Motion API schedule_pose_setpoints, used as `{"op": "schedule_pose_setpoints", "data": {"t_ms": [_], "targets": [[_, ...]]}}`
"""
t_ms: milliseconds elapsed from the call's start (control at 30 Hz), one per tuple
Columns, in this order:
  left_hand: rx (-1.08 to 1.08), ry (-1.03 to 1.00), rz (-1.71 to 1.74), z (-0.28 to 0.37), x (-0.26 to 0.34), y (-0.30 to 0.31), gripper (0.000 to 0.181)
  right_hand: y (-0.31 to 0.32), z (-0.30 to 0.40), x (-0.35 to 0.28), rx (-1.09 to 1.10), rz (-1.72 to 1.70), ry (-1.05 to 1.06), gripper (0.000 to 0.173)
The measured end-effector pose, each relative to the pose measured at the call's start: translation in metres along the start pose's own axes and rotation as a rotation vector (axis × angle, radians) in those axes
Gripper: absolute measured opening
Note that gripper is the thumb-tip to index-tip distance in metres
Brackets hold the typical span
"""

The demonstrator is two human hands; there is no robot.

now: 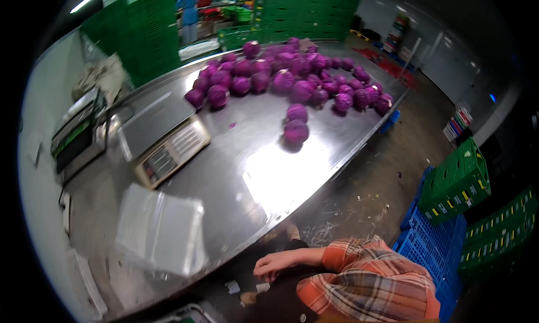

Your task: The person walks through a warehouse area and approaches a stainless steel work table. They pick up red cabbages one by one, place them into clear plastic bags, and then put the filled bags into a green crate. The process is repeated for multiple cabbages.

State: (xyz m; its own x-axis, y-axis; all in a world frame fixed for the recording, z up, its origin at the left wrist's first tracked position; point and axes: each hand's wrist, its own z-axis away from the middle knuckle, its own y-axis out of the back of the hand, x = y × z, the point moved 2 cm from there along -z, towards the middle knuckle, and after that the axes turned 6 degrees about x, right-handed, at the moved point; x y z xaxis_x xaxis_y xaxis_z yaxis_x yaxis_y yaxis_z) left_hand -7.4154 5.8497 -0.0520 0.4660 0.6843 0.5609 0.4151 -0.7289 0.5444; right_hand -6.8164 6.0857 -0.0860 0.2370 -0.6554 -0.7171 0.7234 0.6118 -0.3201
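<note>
My right hand [271, 265] hangs beside the near table edge, in front of dark trousers, its fingers loosely bent and nothing seen in them. My left hand is out of view. Nearest on the steel table [219, 154] lies a stack of clear plastic bags [162, 228], blurred. Beyond the bags stands a digital weighing scale [168, 133] with a bare metal pan. Two red cabbages [296, 130] sit apart towards the middle of the table, touching or nearly touching. A large heap of red cabbages [290, 70] covers the far end.
Green crates [307, 11] are stacked behind the table. More green crates [457, 184] stand at the right on blue plastic pallets [438, 239]. Scraps litter the floor [358, 196]. A person in blue [188, 11] stands far back. A pale wall [42, 112] borders the left.
</note>
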Motion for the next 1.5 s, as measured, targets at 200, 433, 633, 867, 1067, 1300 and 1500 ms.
{"op": "schedule_pose_setpoints", "data": {"t_ms": [200,433,633,867,1067,1300,1500], "targets": [[-0.731,-0.778,0.134,0.218,0.309,-0.08,0.024,0.119,0.08,-0.056,-0.235,-0.199,0.232,0.038],[-1.189,-1.053,0.162,0.465,0.517,-0.063,0.057,0.367,0.185,-0.076,0.692,-0.268,0.461,0.046],[-0.962,-1.388,0.331,0.416,0.581,-0.081,0.039,0.591,0.271,-0.057,1.771,-0.531,0.772,0.041],[-1.488,-0.909,-0.025,0.512,0.603,-0.031,0.038,0.724,0.361,-0.087,2.388,0.46,0.093,0.094],[-1.593,-0.824,-0.04,0.539,0.607,-0.048,0.02,0.771,0.375,-0.106,2.02,0.727,-0.442,0.101],[-1.423,-0.706,-0.213,0.524,0.605,-0.059,0.025,0.779,0.392,-0.026,2.406,0.319,0.476,0.085],[-1.289,-0.694,-0.19,0.47,0.589,-0.078,0.032,0.743,0.374,0.024,1.352,-1.21,1.38,0.073]]}}
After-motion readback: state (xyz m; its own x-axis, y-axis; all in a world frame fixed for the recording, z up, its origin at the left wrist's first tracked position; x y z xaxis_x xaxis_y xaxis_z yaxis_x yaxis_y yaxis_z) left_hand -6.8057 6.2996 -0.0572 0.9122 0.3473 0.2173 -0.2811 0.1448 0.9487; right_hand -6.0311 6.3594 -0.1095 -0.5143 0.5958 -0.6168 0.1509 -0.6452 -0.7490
